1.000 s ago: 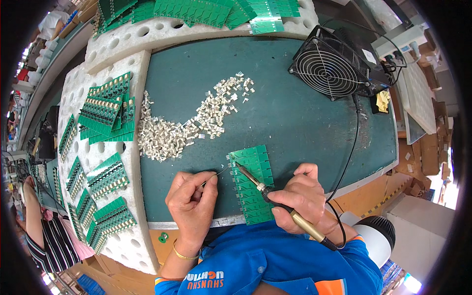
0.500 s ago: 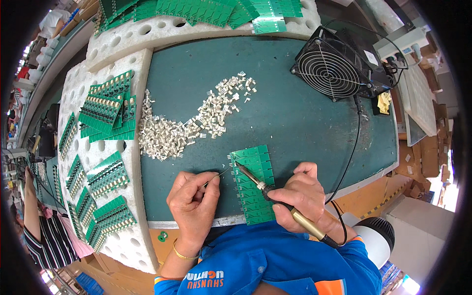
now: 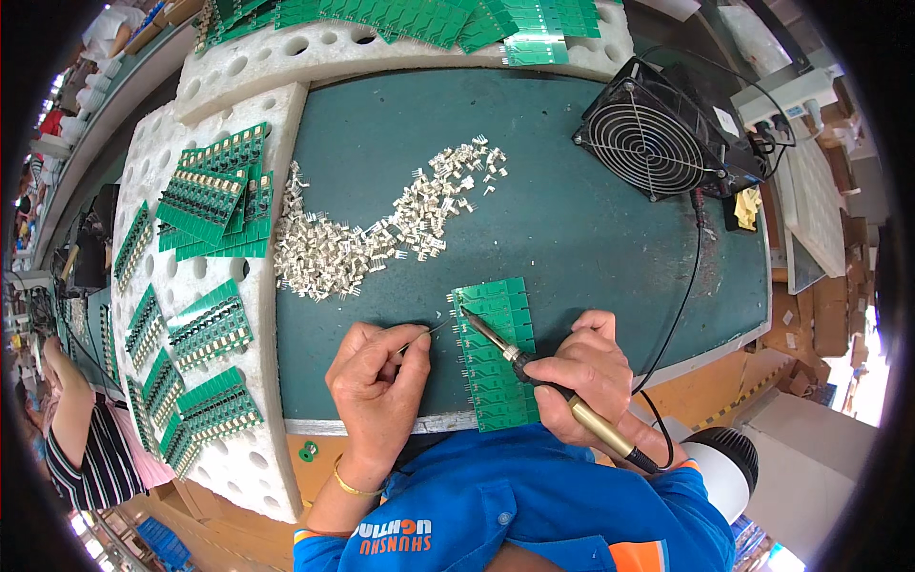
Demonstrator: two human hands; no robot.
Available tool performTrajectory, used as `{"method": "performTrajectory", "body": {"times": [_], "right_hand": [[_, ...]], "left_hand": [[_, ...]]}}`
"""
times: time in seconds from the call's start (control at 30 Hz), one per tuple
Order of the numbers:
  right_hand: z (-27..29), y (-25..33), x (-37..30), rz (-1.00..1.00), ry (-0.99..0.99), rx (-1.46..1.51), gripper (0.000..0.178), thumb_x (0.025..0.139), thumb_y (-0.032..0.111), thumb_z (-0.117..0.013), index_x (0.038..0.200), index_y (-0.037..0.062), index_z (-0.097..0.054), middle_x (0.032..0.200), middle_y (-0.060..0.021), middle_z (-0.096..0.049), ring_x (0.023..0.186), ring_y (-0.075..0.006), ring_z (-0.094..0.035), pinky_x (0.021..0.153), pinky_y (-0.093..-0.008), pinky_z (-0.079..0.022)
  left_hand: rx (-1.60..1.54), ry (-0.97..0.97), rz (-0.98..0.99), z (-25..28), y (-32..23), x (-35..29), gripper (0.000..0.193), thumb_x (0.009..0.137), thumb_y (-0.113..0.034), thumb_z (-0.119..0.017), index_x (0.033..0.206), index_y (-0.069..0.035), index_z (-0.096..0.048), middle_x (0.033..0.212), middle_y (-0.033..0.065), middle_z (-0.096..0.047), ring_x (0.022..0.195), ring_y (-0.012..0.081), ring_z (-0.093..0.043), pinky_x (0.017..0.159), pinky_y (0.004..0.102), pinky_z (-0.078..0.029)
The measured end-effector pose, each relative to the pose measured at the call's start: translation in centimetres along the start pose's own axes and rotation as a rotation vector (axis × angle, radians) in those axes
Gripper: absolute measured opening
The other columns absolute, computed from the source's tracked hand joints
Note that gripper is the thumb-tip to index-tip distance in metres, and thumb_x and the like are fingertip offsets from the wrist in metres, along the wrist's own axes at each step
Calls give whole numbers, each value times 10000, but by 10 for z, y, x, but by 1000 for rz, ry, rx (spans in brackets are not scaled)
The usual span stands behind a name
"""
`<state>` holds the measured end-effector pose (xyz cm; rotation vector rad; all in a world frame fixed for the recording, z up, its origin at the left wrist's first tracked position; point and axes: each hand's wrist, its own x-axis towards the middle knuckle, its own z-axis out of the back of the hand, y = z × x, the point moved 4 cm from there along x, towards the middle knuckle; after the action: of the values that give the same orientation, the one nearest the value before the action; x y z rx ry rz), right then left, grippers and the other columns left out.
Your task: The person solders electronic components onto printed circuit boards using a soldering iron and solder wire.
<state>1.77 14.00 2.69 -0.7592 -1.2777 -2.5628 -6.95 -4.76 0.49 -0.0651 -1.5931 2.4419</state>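
Observation:
My right hand [image 3: 589, 379] grips a soldering iron [image 3: 562, 395] with a gold-and-black handle. Its tip rests at the upper left part of a green circuit board [image 3: 498, 367], near the left edge. Small connectors with pins [image 3: 456, 313] stick out along that left edge. Between thumb and forefinger of my left hand [image 3: 379, 374] is a thin solder wire [image 3: 437, 327], reaching toward the iron's tip; whether wire and tip touch is too small to tell. The board lies flat at the table's near edge, between my hands.
A heap of small white connectors [image 3: 329, 255] spreads left of centre on the green table [image 3: 534, 133]. White foam [image 3: 272, 381] at left carries finished-looking boards [image 3: 212, 329]; more boards [image 3: 400, 17] lie on foam behind. A black fan [image 3: 658, 133] stands far right, and the iron's cord [image 3: 688, 310] runs past it.
The soldering iron's tip and the solder wire remain at the board's upper left, with barely any shift. The whole view has moved slightly, so the fan and heap appear a little further right.

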Motion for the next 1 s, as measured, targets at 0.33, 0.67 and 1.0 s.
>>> {"method": "performTrajectory", "body": {"times": [0.33, 0.67, 1.0], "right_hand": [[-1, -2, -2, -18, -14, 16, 212, 670, 36, -690, 876, 79, -665, 619, -3, -596, 514, -169, -485, 701, -359, -388], [-1, -1, 0, -17, -9, 10, 239, 647, 25, -694, 877, 82, -665, 630, -7, -608, 521, -172, -501, 705, -359, -391], [0, -3, -2, -37, -14, 31, 237, 642, 18, -691, 870, 80, -669, 618, -1, -596, 516, -168, -489, 706, -357, -390]], "left_hand": [[16, -8, -48, -1, 0, 1, 130, 751, 54, -716, 856, -22, -715, 661, -9, -491, 540, 38, -386, 461, 202, -293], [41, -3, -68, -1, -1, 2, 129, 751, 54, -720, 855, -24, -717, 671, -8, -499, 543, 36, -390, 461, 197, -300], [46, 3, -54, -3, -3, 2, 122, 756, 51, -719, 852, -24, -716, 674, -2, -512, 546, 35, -413, 461, 192, -312]]}}
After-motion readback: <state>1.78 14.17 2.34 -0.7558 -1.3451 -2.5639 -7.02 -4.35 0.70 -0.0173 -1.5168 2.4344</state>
